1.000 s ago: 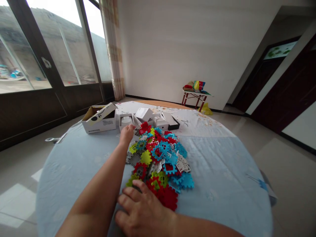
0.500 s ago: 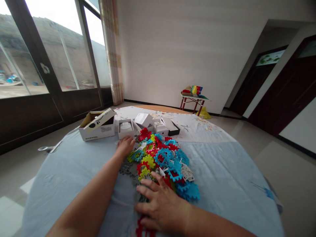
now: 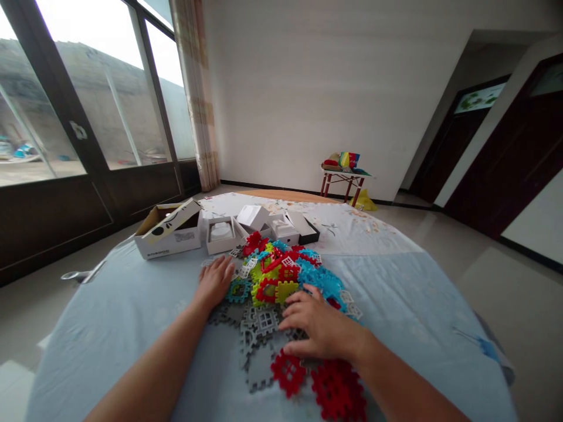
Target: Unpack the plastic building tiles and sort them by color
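Note:
A heap of toothed plastic building pieces lies on the blue cloth, with red pieces (image 3: pixel 288 372), yellow-green pieces (image 3: pixel 285 291), blue pieces (image 3: pixel 323 278) and grey pieces (image 3: pixel 260 364) mixed together. My left hand (image 3: pixel 215 281) rests at the heap's left edge, beside white lattice pieces (image 3: pixel 247 268), fingers stretched out. Over the heap's right side lies my right hand (image 3: pixel 323 325), its fingers spread and touching the pieces. Neither hand grips a piece that I can see. More red pieces lie near my right wrist, and part of the heap is hidden under that hand.
Behind the heap stand an open carton (image 3: pixel 169 237), a small white box (image 3: pixel 220 234) and other white boxes (image 3: pixel 253 217). The round table has a pale blue cloth (image 3: pixel 409 328). By the far wall, a small table (image 3: pixel 345 173) carries colourful packages.
My right hand has moved forward and right across the heap, uncovering grey pieces and red pieces nearer me. My left hand has come slightly back toward me. The view has shifted a little.

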`<action>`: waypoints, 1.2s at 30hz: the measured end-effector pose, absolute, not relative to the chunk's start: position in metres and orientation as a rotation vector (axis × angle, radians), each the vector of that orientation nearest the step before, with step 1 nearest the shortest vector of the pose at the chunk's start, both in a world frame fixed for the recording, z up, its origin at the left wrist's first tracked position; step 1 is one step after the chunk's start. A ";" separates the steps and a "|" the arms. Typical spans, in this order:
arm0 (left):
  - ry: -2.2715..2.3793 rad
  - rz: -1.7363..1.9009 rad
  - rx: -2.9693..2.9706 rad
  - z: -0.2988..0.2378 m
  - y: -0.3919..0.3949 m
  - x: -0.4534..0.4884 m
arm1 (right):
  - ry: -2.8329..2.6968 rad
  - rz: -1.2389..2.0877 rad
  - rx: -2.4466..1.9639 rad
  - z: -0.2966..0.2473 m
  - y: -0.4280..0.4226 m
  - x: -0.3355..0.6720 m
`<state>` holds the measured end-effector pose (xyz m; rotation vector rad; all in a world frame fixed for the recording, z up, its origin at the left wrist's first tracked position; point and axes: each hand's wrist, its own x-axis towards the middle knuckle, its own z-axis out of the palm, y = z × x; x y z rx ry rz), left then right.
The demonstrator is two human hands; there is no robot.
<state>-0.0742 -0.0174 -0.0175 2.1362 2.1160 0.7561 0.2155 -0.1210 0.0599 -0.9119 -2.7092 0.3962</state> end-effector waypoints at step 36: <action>1.981 0.695 2.131 0.047 -0.013 -0.067 | -1.381 0.604 -1.461 -0.032 -0.005 0.327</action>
